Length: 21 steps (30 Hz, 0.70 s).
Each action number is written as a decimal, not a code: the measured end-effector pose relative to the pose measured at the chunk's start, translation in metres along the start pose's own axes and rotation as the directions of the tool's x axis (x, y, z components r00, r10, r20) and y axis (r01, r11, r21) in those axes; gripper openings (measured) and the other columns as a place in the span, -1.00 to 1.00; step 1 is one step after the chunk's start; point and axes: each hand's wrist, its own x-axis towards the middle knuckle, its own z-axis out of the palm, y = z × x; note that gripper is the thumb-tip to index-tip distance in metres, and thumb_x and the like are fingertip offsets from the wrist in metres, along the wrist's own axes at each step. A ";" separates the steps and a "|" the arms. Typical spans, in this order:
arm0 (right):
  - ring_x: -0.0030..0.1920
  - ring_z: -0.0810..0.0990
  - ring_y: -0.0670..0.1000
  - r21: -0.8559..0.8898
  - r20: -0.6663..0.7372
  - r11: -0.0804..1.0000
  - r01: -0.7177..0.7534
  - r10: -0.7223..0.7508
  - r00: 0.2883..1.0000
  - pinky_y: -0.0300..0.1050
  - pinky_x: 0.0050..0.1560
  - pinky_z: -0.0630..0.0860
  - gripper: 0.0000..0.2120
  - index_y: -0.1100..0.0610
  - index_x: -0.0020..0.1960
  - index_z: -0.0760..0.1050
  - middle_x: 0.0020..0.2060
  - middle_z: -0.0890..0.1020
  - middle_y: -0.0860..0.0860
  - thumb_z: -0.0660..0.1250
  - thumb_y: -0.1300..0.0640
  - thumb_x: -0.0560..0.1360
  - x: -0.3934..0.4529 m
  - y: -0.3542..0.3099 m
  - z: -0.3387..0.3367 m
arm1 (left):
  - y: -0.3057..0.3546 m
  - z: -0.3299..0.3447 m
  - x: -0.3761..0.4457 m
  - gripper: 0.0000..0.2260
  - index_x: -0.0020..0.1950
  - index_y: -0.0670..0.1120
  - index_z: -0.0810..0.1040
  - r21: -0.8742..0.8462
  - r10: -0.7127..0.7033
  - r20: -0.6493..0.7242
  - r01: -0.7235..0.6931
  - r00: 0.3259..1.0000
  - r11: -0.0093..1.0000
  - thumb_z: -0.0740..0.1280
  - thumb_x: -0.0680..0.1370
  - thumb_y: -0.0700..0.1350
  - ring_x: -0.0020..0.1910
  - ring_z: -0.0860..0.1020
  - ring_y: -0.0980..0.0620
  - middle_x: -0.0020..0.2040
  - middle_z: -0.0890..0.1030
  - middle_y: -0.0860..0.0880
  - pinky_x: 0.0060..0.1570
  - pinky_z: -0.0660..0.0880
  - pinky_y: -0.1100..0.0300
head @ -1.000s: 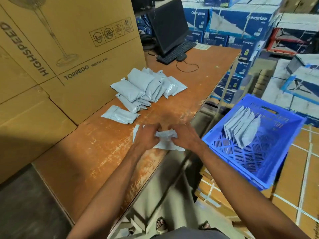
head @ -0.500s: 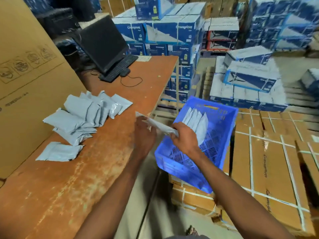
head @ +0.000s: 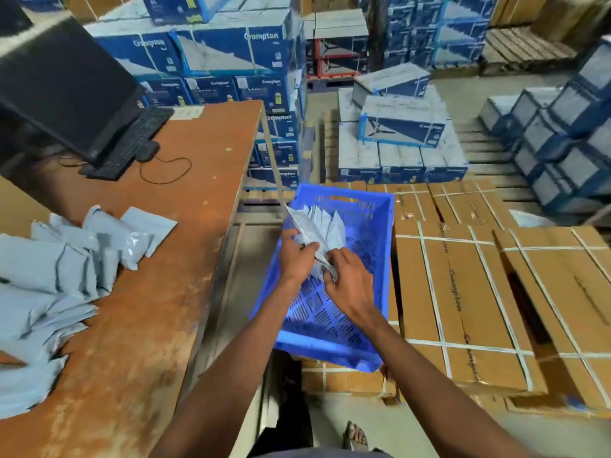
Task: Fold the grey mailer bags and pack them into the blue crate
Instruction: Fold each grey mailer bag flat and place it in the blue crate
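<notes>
head view: both hands are holding one folded grey plastic mailer bag (head: pixel 305 226) over the blue perforated plastic crate (head: pixel 380 259), the left hand (head: pixel 295 257) gripping its middle, the right hand (head: pixel 347 279) pinching its lower end. a row of folded grey mailers (head: pixel 325 219) is standing inside the crate at 12 o'clock of the hands. at 9 o'clock, loose grey mailers (head: pixel 56 269) are lying on the worn orange wooden table (head: pixel 158 292).

Dim, even indoor light with no clear source and only soft shadows. Wide-angle view: straight lines bow toward the frame edges. Motion blur smears the grey mailer bags (head: pixel 49 292) at left and the stacked boxes (head: pixel 562 133) at upper right. No strong glare.
</notes>
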 end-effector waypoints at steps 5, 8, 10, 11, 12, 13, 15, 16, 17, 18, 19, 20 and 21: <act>0.11 0.57 0.17 0.035 -0.021 0.986 -0.162 0.163 0.986 0.05 -0.13 0.53 -0.70 0.07 0.21 0.50 0.10 0.54 0.02 0.38 0.09 0.49 0.020 0.012 0.024 | 0.012 0.024 0.030 -0.58 0.15 0.08 0.41 0.115 0.047 0.141 -0.064 0.989 0.991 0.50 0.40 -0.16 -0.05 0.68 -0.18 -0.02 0.68 -0.18 0.03 0.61 -0.17; 0.13 0.57 0.15 0.054 -0.039 0.951 -0.305 0.308 0.951 0.01 -0.10 0.50 -0.71 0.05 0.23 0.50 0.13 0.56 0.00 0.38 0.08 0.53 0.035 0.016 0.041 | 0.015 0.035 0.055 -0.59 0.16 0.05 0.41 0.186 0.021 0.255 -0.071 0.967 0.980 0.51 0.46 -0.22 -0.21 0.63 -0.09 -0.20 0.63 -0.04 -0.07 0.60 -0.01; 0.13 0.58 0.15 0.071 -0.045 0.911 -0.407 0.411 0.911 0.01 -0.09 0.49 -0.73 0.05 0.24 0.50 0.14 0.56 0.01 0.37 0.08 0.55 0.043 0.023 0.056 | 0.010 0.044 0.071 -0.60 0.17 0.04 0.40 0.222 0.011 0.314 -0.085 0.949 0.971 0.52 0.47 -0.21 -0.28 0.59 -0.03 -0.26 0.61 -0.02 -0.15 0.55 0.06; 0.11 0.58 0.17 0.087 -0.054 0.889 -0.450 0.455 0.889 0.01 -0.09 0.48 -0.75 0.05 0.22 0.51 0.13 0.56 0.03 0.37 0.09 0.55 0.046 0.028 0.063 | 0.006 0.049 0.080 -0.59 0.18 0.02 0.40 0.230 0.019 0.335 -0.102 0.942 0.968 0.53 0.47 -0.20 -0.28 0.58 -0.03 -0.25 0.62 -0.04 -0.17 0.52 0.09; 0.09 0.60 0.20 0.108 -0.066 0.867 -0.487 0.495 0.867 0.01 -0.11 0.47 -0.78 0.06 0.20 0.53 0.11 0.57 0.05 0.37 0.10 0.55 0.050 0.033 0.070 | 0.004 0.054 0.086 -0.59 0.22 -0.01 0.40 0.243 0.018 0.363 -0.114 0.932 0.963 0.52 0.48 -0.19 -0.27 0.58 -0.03 -0.22 0.64 -0.08 -0.19 0.48 0.14; 0.05 0.62 0.22 0.129 -0.075 0.842 -0.523 0.534 0.842 -0.01 -0.13 0.44 -0.81 0.08 0.16 0.54 0.08 0.59 0.07 0.37 0.11 0.55 0.052 0.039 0.076 | -0.001 0.059 0.091 -0.58 0.25 -0.05 0.40 0.259 0.008 0.391 -0.118 0.920 0.959 0.52 0.50 -0.19 -0.25 0.58 -0.04 -0.18 0.65 -0.12 -0.23 0.43 0.21; -0.02 0.63 0.24 0.154 -0.089 0.796 -0.585 0.601 0.795 -0.06 -0.17 0.37 -0.88 0.11 0.09 0.56 0.01 0.61 0.10 0.39 0.15 0.55 0.054 0.047 0.086 | -0.010 0.069 0.099 -0.58 0.30 -0.10 0.39 0.284 -0.022 0.429 -0.112 0.903 0.952 0.49 0.53 -0.20 -0.22 0.57 -0.06 -0.16 0.63 -0.13 -0.28 0.41 0.27; -0.04 0.63 0.24 0.158 -0.092 0.779 -0.607 0.623 0.777 -0.06 -0.18 0.37 -0.89 0.12 0.07 0.56 -0.01 0.61 0.11 0.39 0.17 0.55 0.055 0.051 0.090 | -0.013 0.074 0.101 -0.58 0.30 -0.11 0.39 0.296 -0.033 0.443 -0.111 0.896 0.949 0.49 0.53 -0.20 -0.21 0.57 -0.07 -0.17 0.62 -0.11 -0.23 0.45 0.23; -0.06 0.62 0.24 0.161 -0.090 0.768 -0.620 0.637 0.766 -0.04 -0.18 0.40 -0.90 0.13 0.06 0.55 -0.02 0.60 0.11 0.38 0.19 0.55 0.056 0.056 0.094 | -0.017 0.081 0.105 -0.58 0.32 -0.11 0.38 0.303 -0.035 0.455 -0.117 0.890 0.946 0.48 0.54 -0.19 -0.20 0.56 -0.06 -0.17 0.61 -0.10 -0.17 0.47 0.18; -0.08 0.61 0.23 0.165 -0.085 0.764 -0.623 0.641 0.763 -0.02 -0.17 0.42 -0.90 0.13 0.05 0.54 -0.02 0.59 0.12 0.38 0.21 0.54 0.059 0.060 0.098 | -0.019 0.085 0.108 -0.57 0.34 -0.12 0.38 0.313 -0.050 0.465 -0.112 0.884 0.943 0.47 0.55 -0.19 -0.18 0.56 -0.06 -0.16 0.61 -0.09 -0.15 0.44 0.17; -0.08 0.60 0.22 0.168 -0.084 0.766 -0.620 0.638 0.766 -0.01 -0.16 0.41 -0.90 0.14 0.04 0.54 -0.04 0.59 0.12 0.38 0.23 0.54 0.062 0.064 0.102 | -0.021 0.090 0.112 -0.57 0.36 -0.12 0.37 0.315 -0.062 0.463 -0.099 0.884 0.944 0.46 0.56 -0.18 -0.14 0.57 -0.06 -0.12 0.62 -0.10 -0.13 0.42 0.18; -0.07 0.58 0.22 0.168 -0.080 0.769 -0.616 0.634 0.769 -0.02 -0.16 0.38 -0.91 0.14 0.02 0.52 -0.05 0.58 0.12 0.37 0.24 0.53 0.066 0.069 0.107 | -0.024 0.094 0.115 -0.56 0.38 -0.13 0.37 0.322 -0.077 0.456 -0.084 0.887 0.943 0.45 0.57 -0.16 -0.09 0.59 -0.08 -0.08 0.64 -0.11 -0.10 0.44 0.17; -0.07 0.56 0.21 0.169 -0.071 0.769 -0.617 0.634 0.770 -0.04 -0.17 0.34 -0.92 0.13 0.00 0.50 -0.07 0.57 0.12 0.36 0.25 0.53 0.069 0.074 0.112 | -0.026 0.097 0.118 -0.56 0.39 -0.14 0.37 0.328 -0.087 0.445 -0.071 0.891 0.942 0.45 0.57 -0.14 -0.05 0.62 -0.11 -0.04 0.66 -0.12 -0.05 0.48 0.13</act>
